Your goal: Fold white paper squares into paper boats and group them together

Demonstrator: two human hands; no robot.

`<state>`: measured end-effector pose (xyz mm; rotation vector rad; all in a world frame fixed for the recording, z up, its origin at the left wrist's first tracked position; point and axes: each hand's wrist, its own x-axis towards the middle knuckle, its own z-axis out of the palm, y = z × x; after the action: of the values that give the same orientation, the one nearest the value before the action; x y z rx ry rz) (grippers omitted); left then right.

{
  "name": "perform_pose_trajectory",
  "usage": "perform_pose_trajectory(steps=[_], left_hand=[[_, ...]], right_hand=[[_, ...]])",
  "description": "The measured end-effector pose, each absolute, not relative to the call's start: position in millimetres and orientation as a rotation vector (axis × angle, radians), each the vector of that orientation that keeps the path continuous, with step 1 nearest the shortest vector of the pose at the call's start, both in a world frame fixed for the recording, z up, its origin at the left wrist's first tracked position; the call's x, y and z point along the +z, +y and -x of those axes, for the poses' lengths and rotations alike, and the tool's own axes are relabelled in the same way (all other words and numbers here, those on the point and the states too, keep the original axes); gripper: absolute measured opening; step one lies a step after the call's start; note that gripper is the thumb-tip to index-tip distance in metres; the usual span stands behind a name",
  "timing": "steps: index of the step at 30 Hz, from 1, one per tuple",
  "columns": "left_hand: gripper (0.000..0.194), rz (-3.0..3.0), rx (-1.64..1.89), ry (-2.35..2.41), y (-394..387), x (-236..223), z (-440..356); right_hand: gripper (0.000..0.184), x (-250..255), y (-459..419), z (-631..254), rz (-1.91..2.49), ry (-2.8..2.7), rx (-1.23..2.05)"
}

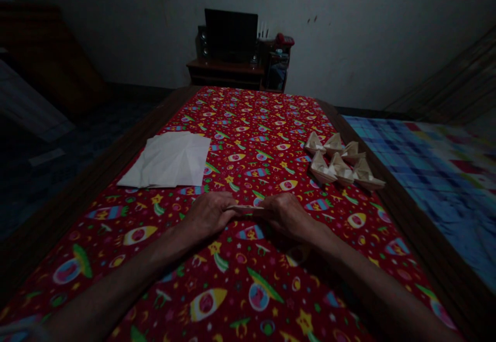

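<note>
Slim folded cream paper strip (249, 208), pinched at either end by left hand (211, 213) and right hand (287, 215), over the red rocket-print tablecloth (248, 264)! Loose stack of white paper sheets (172, 160) beyond the left, six pale boat-shaped paper folds (341, 169) beyond the right.

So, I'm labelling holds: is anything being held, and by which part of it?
A thin pale strip, apparently folded paper, is held by its two ends: the left grip has one, the right grip the other.
</note>
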<state>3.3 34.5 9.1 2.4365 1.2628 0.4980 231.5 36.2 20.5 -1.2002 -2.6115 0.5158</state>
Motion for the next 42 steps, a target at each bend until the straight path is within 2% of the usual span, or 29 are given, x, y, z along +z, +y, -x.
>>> perform_pose_trajectory(steps=[4, 8, 14, 17, 24, 26, 29, 31, 35, 39, 42], left_hand=[[0.021, -2.313, 0.456, 1.345, 38, 7, -3], [0.027, -2.295, 0.473, 1.378, 37, 5, -4], [0.015, -2.081, 0.613, 1.302, 35, 10, -7], [0.024, -1.825, 0.69, 1.324, 38, 11, -7], [0.029, -1.187, 0.737, 1.064, 42, 8, -7], [0.037, -1.164, 0.767, 1.037, 42, 6, -9], [0.063, -1.216, 0.867, 1.035, 42, 5, -11], [0.07, -1.277, 0.896, 1.07, 42, 4, -12], [0.051, -1.382, 0.884, 1.2, 42, 4, -10], [0.048, -1.405, 0.988, 1.295, 43, 4, -6], [0.043, -1.512, 1.004, 1.363, 44, 3, -2]], right_hand=[[0.011, 28, 38, -232, 1.127, -2.616, 0.451], [0.024, 27, 39, -229, 0.956, -2.495, 0.328], [0.016, 25, 38, -231, 0.873, -2.44, 0.381], [0.015, 23, 39, -233, 0.905, -2.413, 0.399], [0.013, 8, 49, -232, 1.17, -2.044, 0.718], [0.016, 5, 49, -231, 1.232, -2.006, 0.806], [0.023, 5, 47, -230, 1.271, -2.063, 0.86], [0.024, 6, 46, -229, 1.274, -2.092, 0.848], [0.022, 8, 47, -230, 1.223, -2.016, 0.91], [0.021, 9, 51, -235, 1.259, -1.889, 1.095], [0.024, 11, 51, -239, 1.326, -1.884, 1.062]])
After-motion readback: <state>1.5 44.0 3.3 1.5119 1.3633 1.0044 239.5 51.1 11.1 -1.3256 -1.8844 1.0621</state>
